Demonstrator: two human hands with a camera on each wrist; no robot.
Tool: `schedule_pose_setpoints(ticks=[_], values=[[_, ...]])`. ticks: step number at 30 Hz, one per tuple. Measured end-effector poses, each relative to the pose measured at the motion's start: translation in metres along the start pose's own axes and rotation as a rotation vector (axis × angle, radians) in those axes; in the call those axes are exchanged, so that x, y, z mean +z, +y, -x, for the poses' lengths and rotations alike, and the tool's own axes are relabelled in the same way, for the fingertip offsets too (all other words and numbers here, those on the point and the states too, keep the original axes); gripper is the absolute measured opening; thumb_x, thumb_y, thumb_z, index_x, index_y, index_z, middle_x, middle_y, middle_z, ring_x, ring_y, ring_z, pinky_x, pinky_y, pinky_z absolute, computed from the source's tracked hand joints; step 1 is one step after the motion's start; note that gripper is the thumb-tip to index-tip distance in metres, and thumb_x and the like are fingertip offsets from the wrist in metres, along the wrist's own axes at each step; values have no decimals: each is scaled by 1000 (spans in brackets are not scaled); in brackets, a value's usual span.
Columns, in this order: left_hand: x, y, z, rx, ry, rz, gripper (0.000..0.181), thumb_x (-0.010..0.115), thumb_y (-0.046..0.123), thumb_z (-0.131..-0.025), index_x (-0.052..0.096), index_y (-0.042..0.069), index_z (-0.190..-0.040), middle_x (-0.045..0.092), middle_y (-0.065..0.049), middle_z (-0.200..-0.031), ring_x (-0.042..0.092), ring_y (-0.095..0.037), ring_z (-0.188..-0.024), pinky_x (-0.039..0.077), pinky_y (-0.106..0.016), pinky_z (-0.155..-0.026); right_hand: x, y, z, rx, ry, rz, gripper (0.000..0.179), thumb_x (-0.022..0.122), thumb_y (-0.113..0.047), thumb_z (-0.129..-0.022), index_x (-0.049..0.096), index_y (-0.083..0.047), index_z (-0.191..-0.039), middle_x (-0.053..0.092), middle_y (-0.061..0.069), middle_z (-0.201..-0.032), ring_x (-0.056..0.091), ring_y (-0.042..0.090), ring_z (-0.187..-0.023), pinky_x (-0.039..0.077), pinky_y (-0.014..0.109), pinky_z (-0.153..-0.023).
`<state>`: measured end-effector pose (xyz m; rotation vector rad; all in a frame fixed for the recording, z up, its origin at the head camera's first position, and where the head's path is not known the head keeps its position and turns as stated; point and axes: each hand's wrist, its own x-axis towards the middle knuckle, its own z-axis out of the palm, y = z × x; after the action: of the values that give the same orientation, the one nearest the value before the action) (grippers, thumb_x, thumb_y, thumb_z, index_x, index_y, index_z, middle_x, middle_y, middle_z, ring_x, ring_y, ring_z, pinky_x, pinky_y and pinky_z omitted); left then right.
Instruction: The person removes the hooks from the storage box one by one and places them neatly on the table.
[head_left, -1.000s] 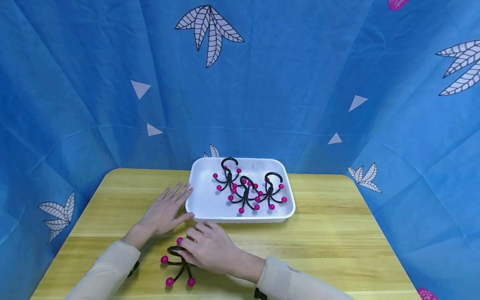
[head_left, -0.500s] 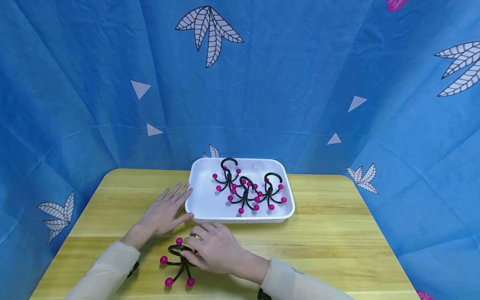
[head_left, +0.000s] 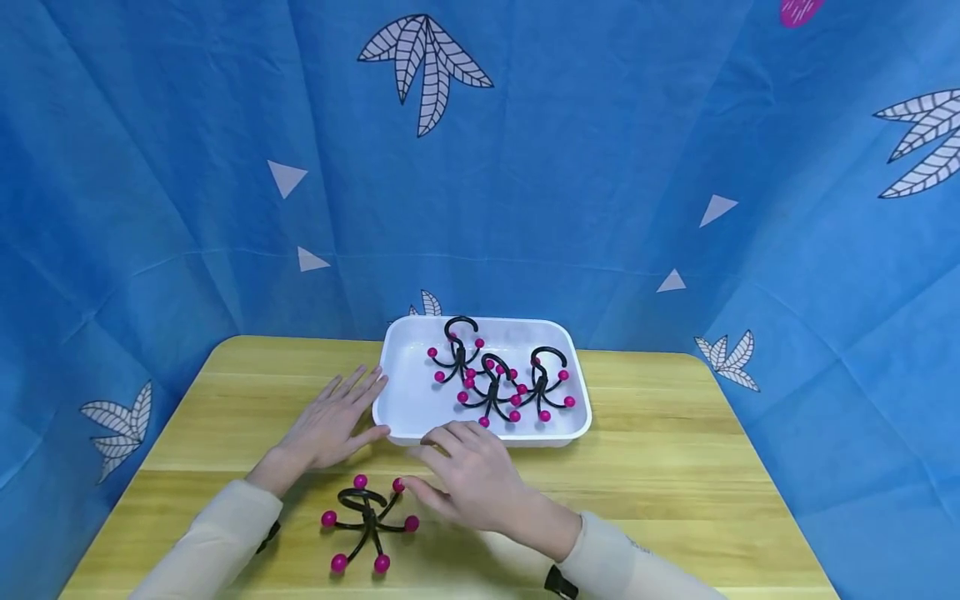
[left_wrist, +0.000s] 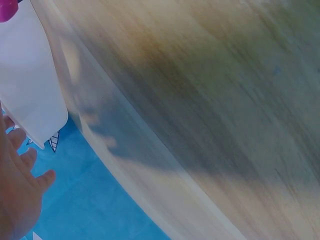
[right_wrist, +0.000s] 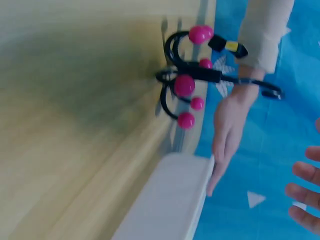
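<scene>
A black multi-armed hanging hook with pink ball tips stands on the table's front left, its curled top facing up. My right hand hovers just right of it with fingers loosely bent and nothing in them; its thumb overlaps one pink ball in the head view. In the right wrist view the same hook rests on its ball-tipped arms, apart from my fingers. My left hand lies with spread, straight fingers at the left rim of a white tray. Its fingertips reach that tray's edge.
Three similar hooks stand close together in the tray's middle and right, among them the front hook and the right hook. The wooden table ends at a blue patterned cloth behind and at the sides.
My right hand has let go of the hook's curled top and moved right and slightly back. The hook stays in place, and my left hand has not moved.
</scene>
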<state>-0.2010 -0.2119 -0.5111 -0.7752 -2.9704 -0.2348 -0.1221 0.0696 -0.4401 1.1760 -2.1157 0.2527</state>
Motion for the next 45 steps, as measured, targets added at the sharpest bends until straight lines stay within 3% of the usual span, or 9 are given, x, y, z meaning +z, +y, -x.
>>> schedule_pose_setpoints(ticks=[4, 8, 16, 19, 29, 36, 45], values=[[0, 0, 0, -5, -1, -6, 86, 50, 66, -103, 27, 14, -168, 23, -10, -177, 23, -39, -164, 24, -63, -133, -7, 17, 4, 57, 1, 9, 33, 78, -48, -90, 77, -21, -110, 76, -6, -100, 73, 12, -92, 64, 27, -88], [0, 0, 0, -8, -2, -8, 87, 49, 67, -103, 28, 14, -168, 23, -9, -177, 23, -39, -164, 25, -64, -133, -14, 33, 10, 140, -37, 12, 33, 75, -46, -93, 77, -21, -113, 78, -3, -104, 74, 16, -96, 65, 31, -89], [-2, 2, 0, -14, -25, -1, 87, 49, 66, -104, 26, 14, -169, 21, -9, -178, 21, -39, -165, 23, -63, -134, -14, 64, 21, 191, 11, 37, 47, 53, -54, -106, 79, -16, -113, 76, 0, -98, 73, 19, -89, 64, 31, -76], [-2, 3, 0, -16, -28, 3, 87, 49, 65, -104, 25, 13, -169, 20, -9, -178, 21, -39, -165, 21, -63, -134, -14, 74, 24, 196, -2, 57, 55, 46, -58, -108, 78, -14, -115, 75, 2, -100, 73, 21, -91, 64, 34, -79], [-1, 1, 0, -16, -27, 3, 87, 48, 66, -104, 25, 14, -169, 20, -9, -178, 21, -38, -165, 22, -62, -134, -12, 100, 25, 261, -79, 103, 46, 74, -49, -93, 76, -14, -123, 75, 4, -103, 73, 24, -94, 63, 36, -77], [-1, 2, 0, -15, -23, 6, 87, 48, 67, -104, 26, 13, -169, 21, -9, -178, 22, -39, -165, 22, -62, -134, -5, 115, 26, 317, -162, 156, 41, 71, -48, -96, 75, -13, -116, 75, 6, -102, 72, 27, -94, 63, 41, -82], [-1, 1, 0, -7, -15, -2, 87, 48, 67, -104, 26, 13, -169, 22, -9, -178, 25, -39, -164, 25, -62, -133, 5, 127, 25, 380, -255, 184, 46, 70, -50, -98, 74, -11, -122, 76, 8, -107, 73, 29, -97, 65, 43, -81]])
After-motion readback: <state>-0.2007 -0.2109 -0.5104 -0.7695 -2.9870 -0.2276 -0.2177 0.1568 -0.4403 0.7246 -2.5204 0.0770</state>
